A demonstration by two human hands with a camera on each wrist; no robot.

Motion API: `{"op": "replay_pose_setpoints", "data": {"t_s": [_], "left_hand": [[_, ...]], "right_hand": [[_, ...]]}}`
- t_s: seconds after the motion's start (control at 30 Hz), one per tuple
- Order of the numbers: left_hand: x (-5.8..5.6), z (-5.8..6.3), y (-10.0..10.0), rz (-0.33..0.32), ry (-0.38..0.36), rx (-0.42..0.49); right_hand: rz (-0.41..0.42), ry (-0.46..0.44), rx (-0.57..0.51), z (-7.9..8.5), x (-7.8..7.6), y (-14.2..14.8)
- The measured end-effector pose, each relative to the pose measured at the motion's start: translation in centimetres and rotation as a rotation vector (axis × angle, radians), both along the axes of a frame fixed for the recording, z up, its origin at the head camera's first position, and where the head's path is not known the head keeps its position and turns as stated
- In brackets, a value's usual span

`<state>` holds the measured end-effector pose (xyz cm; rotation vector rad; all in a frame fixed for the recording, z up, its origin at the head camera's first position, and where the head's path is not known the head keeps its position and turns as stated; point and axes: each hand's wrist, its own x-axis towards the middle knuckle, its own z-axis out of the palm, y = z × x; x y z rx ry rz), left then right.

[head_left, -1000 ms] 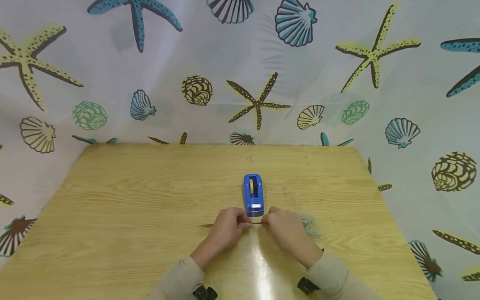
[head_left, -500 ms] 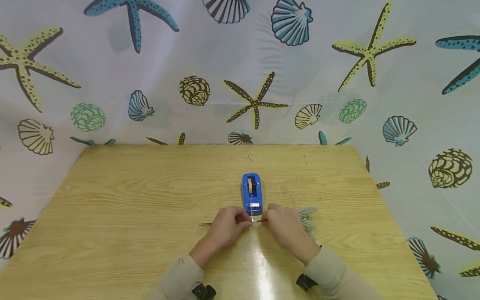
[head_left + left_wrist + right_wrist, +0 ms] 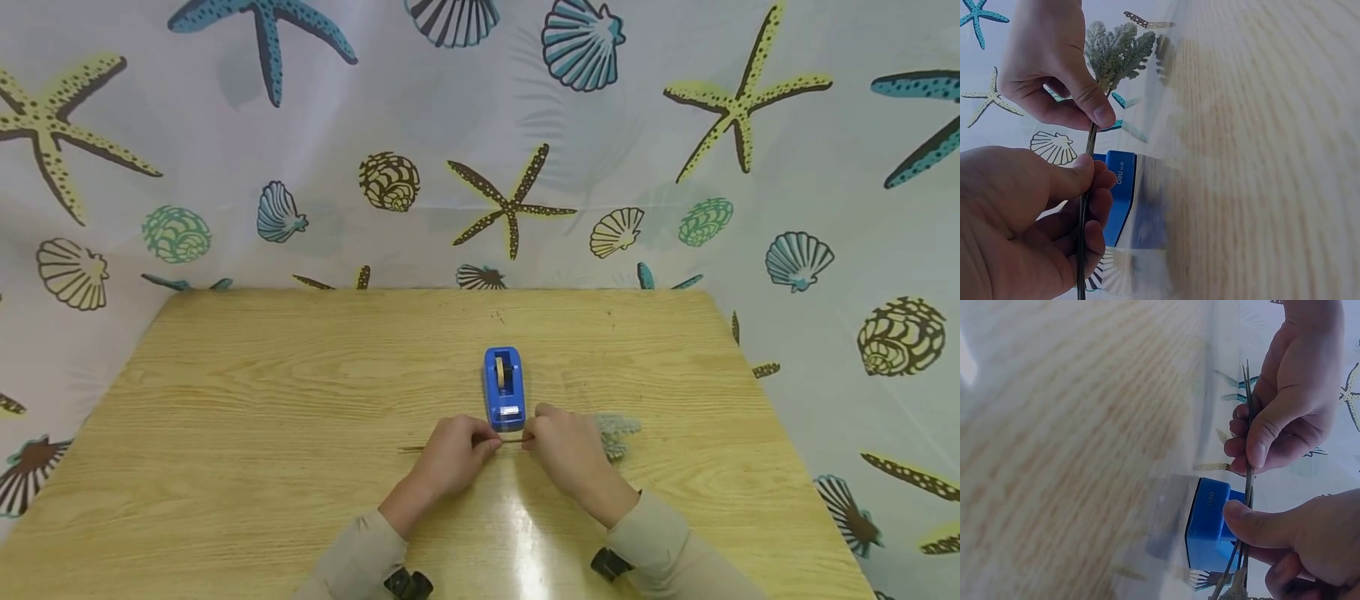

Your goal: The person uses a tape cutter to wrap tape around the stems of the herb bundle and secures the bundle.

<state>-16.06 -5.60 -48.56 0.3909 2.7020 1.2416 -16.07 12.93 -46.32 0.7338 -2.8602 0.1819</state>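
Thin brown stems (image 3: 512, 441) run sideways between the two hands, just in front of a blue tape dispenser (image 3: 504, 387). At their right end is a bunch of grey-green lobed leaves (image 3: 618, 435), partly behind the right hand. My left hand (image 3: 453, 454) pinches the stems between thumb and fingers; the bare stem ends stick out to its left. Closer to the leaves, my right hand (image 3: 567, 454) pinches the same stems with thumb and fingertips. A short stretch of stem shows between the hands. Whether tape lies round it, I cannot tell.
The dispenser, with a roll of tape (image 3: 500, 372) in it, stands on a wood-grain table (image 3: 300, 367). Cloth (image 3: 337, 108) printed with starfish and shells hangs behind the table and along its sides.
The leaves, blurred a second ago, now look sharper and lie differently. A shiny strip at the dispenser's front half a second ago no longer shows clearly. Both hands keep nearly the same place.
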Motion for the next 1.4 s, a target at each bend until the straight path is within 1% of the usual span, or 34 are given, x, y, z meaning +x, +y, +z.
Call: {"op": "replay_pose_setpoints", "data": {"t_s": [0.17, 0.37, 0.53, 0.6, 0.77, 0.87, 1.03, 1.13, 1.4], "left_hand": [[0.16, -0.06, -0.01, 0.039, -0.006, 0.003], [0.14, -0.16, -0.01, 0.055, 0.012, 0.012], [0.12, -0.16, -0.12, 0.066, 0.03, 0.006], [0.06, -0.17, -0.19, 0.068, 0.039, 0.006], [-0.16, -0.08, -0.19, 0.062, 0.071, 0.017], [-0.26, -0.06, -0.16, 0.058, 0.084, 0.02], [-0.48, -0.02, -0.11, 0.053, 0.079, 0.044], [-0.58, -0.06, -0.1, 0.039, 0.072, 0.05], [-0.7, -0.07, -0.26, 0.002, 0.052, 0.014]], "right_hand": [[0.001, -0.007, -0.03, -0.05, 0.1, -0.06], [-0.013, -0.006, -0.046, -0.26, 0.12, -0.14], [0.026, 0.011, -0.071, -0.43, 0.06, -0.04], [0.038, 0.0, -0.071, -0.33, 0.01, -0.04], [0.028, -0.055, -0.009, 0.21, -0.1, -0.19], [0.017, -0.06, 0.02, 0.38, -0.18, -0.3], [0.006, -0.029, 0.001, 0.33, -0.45, -0.45], [0.0, -0.02, -0.007, 0.43, -0.5, -0.51], [-0.025, -0.022, -0.007, 0.23, -0.8, -0.46]]}}
